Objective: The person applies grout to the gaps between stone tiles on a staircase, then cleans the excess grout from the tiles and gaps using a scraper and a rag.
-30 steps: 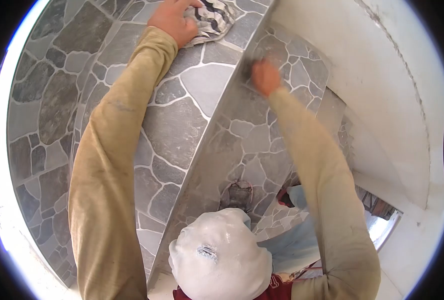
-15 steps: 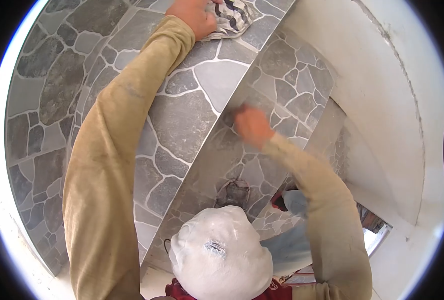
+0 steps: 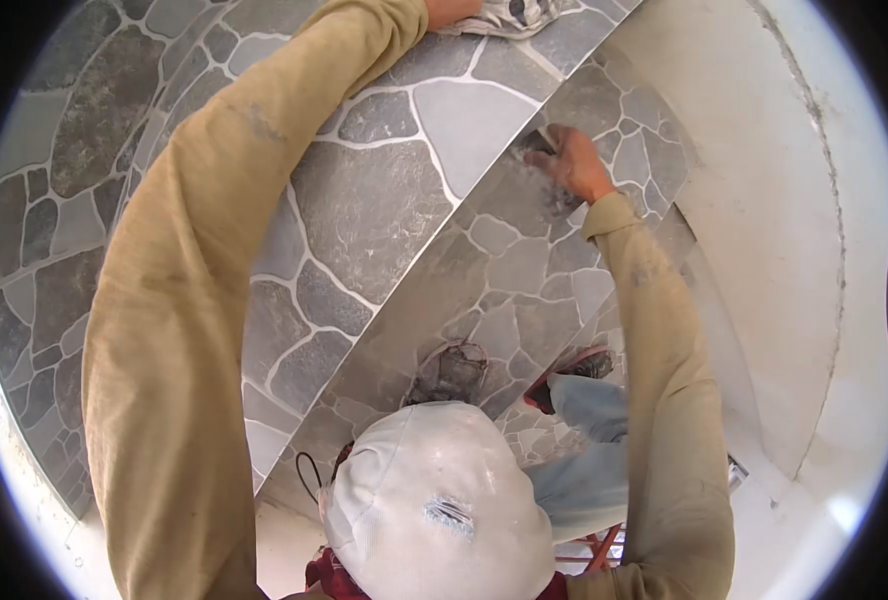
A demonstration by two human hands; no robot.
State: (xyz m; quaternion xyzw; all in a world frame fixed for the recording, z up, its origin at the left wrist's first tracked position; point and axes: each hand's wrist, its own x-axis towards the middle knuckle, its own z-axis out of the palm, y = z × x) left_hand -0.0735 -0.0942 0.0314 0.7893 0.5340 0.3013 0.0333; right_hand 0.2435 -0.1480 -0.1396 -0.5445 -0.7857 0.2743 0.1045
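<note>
At the top edge, my left hand (image 3: 451, 12) is mostly cut off by the frame and touches a crumpled white cloth with black markings (image 3: 514, 16). The cloth lies on the upper stone-patterned step (image 3: 364, 220); the fingers of this hand are hidden. My right hand (image 3: 574, 165) is closed around a small dark block (image 3: 539, 148), whose exact kind I cannot make out. It presses against the grey vertical face (image 3: 434, 270) just below the step's metal-like edge. Wet-looking smears show around it.
A white cap (image 3: 439, 500) fills the lower middle. Below the step are a dark shoe (image 3: 452, 370) and another shoe (image 3: 589, 362), with a jeans leg (image 3: 584, 490). A white wall (image 3: 754, 200) with a crack curves along the right. A red frame (image 3: 604, 548) shows at the bottom.
My right hand has moved up and right along the step's vertical face, with the dark block in it. The view has shifted, and my left hand and the cloth are now nearer the top edge.
</note>
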